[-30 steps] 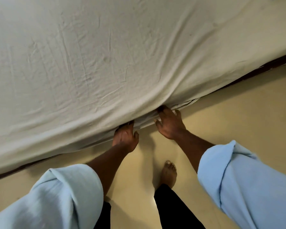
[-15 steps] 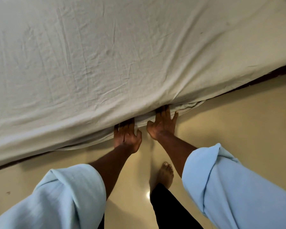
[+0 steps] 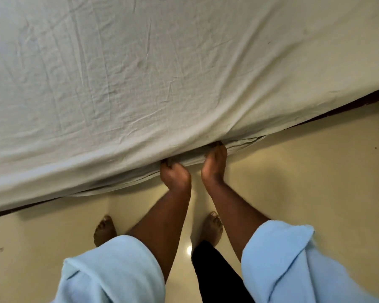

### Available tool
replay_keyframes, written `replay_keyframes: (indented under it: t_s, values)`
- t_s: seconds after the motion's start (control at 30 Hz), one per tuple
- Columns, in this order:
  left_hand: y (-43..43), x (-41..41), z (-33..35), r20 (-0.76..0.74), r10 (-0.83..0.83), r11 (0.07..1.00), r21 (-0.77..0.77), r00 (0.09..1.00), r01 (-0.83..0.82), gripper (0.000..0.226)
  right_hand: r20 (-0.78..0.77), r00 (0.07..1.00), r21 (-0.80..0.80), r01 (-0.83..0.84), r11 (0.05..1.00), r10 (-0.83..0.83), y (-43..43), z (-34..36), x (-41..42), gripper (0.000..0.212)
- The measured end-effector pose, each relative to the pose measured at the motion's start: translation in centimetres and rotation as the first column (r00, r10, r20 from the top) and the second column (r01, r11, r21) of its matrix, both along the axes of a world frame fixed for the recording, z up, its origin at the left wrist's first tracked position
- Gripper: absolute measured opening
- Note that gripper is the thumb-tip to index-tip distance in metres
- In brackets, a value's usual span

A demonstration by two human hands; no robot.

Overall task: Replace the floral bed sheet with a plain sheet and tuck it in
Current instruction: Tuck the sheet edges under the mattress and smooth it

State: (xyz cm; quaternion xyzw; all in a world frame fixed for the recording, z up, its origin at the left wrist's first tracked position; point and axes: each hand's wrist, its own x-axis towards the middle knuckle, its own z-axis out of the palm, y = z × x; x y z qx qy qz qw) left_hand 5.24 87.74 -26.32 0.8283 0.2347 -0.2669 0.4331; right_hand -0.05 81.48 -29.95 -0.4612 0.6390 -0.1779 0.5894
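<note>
Plainly, the plain sheet [image 3: 162, 73] lies spread over the bed and fills the upper part of the view. It is a pale off-white woven cloth, matt, and crossed by many fine creases and longer diagonal folds. Its near edge hangs down the side of the bed in soft bunched pleats, and the cloth bulges outward where the hands meet it.

The left grip [image 3: 175, 178] sits at that hanging edge with its fingers [image 3: 167, 164] curled into the fabric, clenched on a fold of the plain sheet. The right grip [image 3: 213, 165] is just beside it, turned edge-on, its fingers reaching up under the overhanging fold. Their tips are hidden by the cloth, so I cannot tell whether this one is grasping the sheet or only pushing at it.

A thin dark strip of bed frame [image 3: 359, 101] shows below the sheet at the right and again at the far left. Beneath it is a smooth, glossy cream floor [image 3: 315, 193] with a small bright glint between the legs.

Both forearms are bare below rolled light-blue sleeves, the left sleeve [image 3: 109, 270] and the right sleeve [image 3: 293, 259], of a soft, thick-looking fabric. Two bare feet stand on the floor near the bed, the left foot [image 3: 104, 228] and the right foot [image 3: 212, 226], the latter partly covered by the right forearm and topped by a black trouser leg [image 3: 212, 270].
</note>
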Motion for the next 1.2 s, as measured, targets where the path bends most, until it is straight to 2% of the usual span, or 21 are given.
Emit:
replay_keyframes:
  t_s: [0.03, 0.07, 0.1, 0.13, 0.17, 0.27, 0.33, 0.4, 0.47, 0.57, 0.63, 0.7, 0.8, 0.87, 1.0, 1.13, 1.2]
  values:
    - [-1.1, 1.4, 1.0, -0.199, 0.252, 0.952, -0.125, 0.947, -0.280, 0.040, 0.127, 0.961, 0.139, 0.227, 0.964, -0.244, -0.6, 1.3, 1.1, 0.052]
    - [-2.1, 2.4, 1.8, -0.393, 0.432, 0.817, -0.210, 0.811, -0.537, 0.041, 0.165, 0.901, 0.245, 0.356, 0.902, -0.401, -1.3, 2.5, 1.8, 0.041]
    - [-2.8, 3.4, 2.5, -0.534, 0.535, 0.634, -0.257, 0.654, -0.729, 0.040, 0.174, 0.852, 0.331, 0.423, 0.844, -0.495, -2.0, 3.3, 2.2, 0.038]
    - [-3.2, 4.0, 2.9, -0.595, 0.598, 0.476, -0.276, 0.537, -0.835, 0.039, 0.191, 0.799, 0.409, 0.463, 0.786, -0.571, -2.6, 3.5, 2.5, 0.044]
    - [-3.2, 4.5, 2.8, -0.611, 0.631, 0.386, -0.288, 0.478, -0.877, 0.039, 0.218, 0.739, 0.465, 0.495, 0.734, -0.637, -3.0, 3.5, 2.5, 0.053]
    - [-2.9, 6.0, 2.8, -0.676, 0.600, 0.240, -0.359, 0.428, -0.902, 0.049, 0.245, 0.632, 0.589, 0.505, 0.631, -0.735, -3.7, 3.8, 2.8, 0.071]
    - [-2.1, 6.5, 2.2, -0.737, 0.558, 0.180, -0.342, 0.382, -0.922, 0.053, 0.299, 0.613, 0.613, 0.465, 0.639, -0.732, -4.0, 4.1, 3.2, 0.078]
    - [-1.2, 6.3, 1.6, -0.759, 0.533, 0.131, -0.363, 0.374, -0.923, 0.058, 0.363, 0.618, 0.639, 0.380, 0.669, -0.697, -4.6, 4.7, 3.7, 0.084]
    - [-0.7, 6.3, 1.0, -0.800, 0.466, 0.048, -0.405, 0.379, -0.913, 0.070, 0.411, 0.583, 0.678, 0.318, 0.663, -0.701, -5.3, 5.0, 4.1, 0.094]
    - [-0.7, 6.8, 0.8, -0.846, 0.424, -0.063, -0.384, 0.324, -0.921, 0.081, 0.357, 0.556, 0.716, 0.353, 0.602, -0.751, -6.1, 4.4, 4.4, 0.105]
    - [-0.9, 7.5, 0.8, -0.851, 0.443, -0.096, -0.359, 0.283, -0.928, 0.085, 0.307, 0.553, 0.710, 0.410, 0.573, -0.775, -6.6, 3.7, 4.9, 0.106]
    - [-1.0, 7.7, 0.9, -0.849, 0.468, -0.104, -0.331, 0.248, -0.938, 0.083, 0.269, 0.560, 0.706, 0.439, 0.556, -0.784, -6.7, 3.2, 5.0, 0.105]
    - [-1.2, 7.7, 0.9, -0.839, 0.496, -0.049, -0.286, 0.225, -0.957, 0.077, 0.293, 0.579, 0.724, 0.386, 0.572, -0.761, -6.8, 3.3, 4.5, 0.104]
    - [-0.7, 7.7, 0.5, -0.815, 0.507, 0.062, -0.291, 0.282, -0.955, 0.071, 0.322, 0.602, 0.728, 0.336, 0.597, -0.731, -6.9, 3.2, 4.0, 0.103]
    - [0.4, 8.0, 0.3, -0.771, 0.421, 0.425, -0.299, 0.479, -0.854, 0.060, 0.265, 0.682, 0.715, 0.336, 0.613, -0.682, -7.3, 3.4, 4.0, 0.097]
    - [0.4, 7.8, 1.7, -0.742, 0.401, 0.604, -0.227, 0.537, -0.764, 0.056, 0.104, 0.819, 0.675, 0.359, 0.644, -0.565, -7.6, 4.1, 3.7, 0.068]
    - [0.5, 7.4, 2.4, -0.743, 0.405, 0.638, -0.188, 0.533, -0.746, 0.056, 0.044, 0.863, 0.643, 0.361, 0.676, -0.503, -7.4, 4.8, 3.1, 0.059]
